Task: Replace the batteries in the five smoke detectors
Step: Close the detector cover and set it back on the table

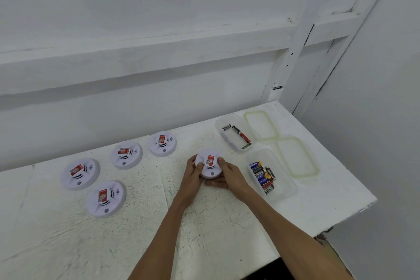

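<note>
White table bears the smoke detector, face up, clasped by left hand at nine o'clock, right hand at three.

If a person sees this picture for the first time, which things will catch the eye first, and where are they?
First, the left hand and right hand holding one smoke detector between them, near the middle of the white table. Next, four more detectors with red labels lie to the left. On the right stand two clear boxes, the near box holding many batteries, with two lids beside them.
</note>
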### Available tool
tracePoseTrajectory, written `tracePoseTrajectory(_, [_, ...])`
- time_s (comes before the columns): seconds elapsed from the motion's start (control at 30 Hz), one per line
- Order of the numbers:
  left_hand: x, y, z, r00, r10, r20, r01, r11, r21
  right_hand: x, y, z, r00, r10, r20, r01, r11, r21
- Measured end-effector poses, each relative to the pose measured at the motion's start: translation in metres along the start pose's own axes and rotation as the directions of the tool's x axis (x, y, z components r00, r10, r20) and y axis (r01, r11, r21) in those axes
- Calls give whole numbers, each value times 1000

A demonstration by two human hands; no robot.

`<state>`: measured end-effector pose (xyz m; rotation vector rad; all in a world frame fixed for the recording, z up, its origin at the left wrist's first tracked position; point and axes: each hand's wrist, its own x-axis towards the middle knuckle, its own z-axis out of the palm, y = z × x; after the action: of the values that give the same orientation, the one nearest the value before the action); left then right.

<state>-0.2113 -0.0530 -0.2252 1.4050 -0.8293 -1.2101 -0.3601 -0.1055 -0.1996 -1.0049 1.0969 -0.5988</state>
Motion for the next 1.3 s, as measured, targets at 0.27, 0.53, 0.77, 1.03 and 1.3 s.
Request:
tracePoseTrajectory(0.27, [-1, 1, 0, 999, 34, -2, -34, 999, 8, 1, 0, 1, 1000, 5, 4, -5, 1000, 2])
tracePoseTrajectory(0.53, [-5, 8, 2, 999, 43, -1, -43, 999, -11, -1, -1, 0, 1000, 7, 9, -7, 1000, 4])
tracePoseTrajectory(0.77, [-4, 7, 1, 999, 32, 0, -32, 999, -21, -2, -3, 1, 1000, 12, 13, -13, 1000, 17])
tracePoseTrajectory(1.03, [-5, 8, 1, 999, 35, 4, -35, 999, -29, -2, -3, 1, 1000, 13, 18, -13, 1000, 16])
tracePoseTrajectory(1.3, [-4, 7, 1, 1000, 26, -4, -27, 999, -37, -2, -3, 1, 1000, 8, 23, -8, 1000, 11])
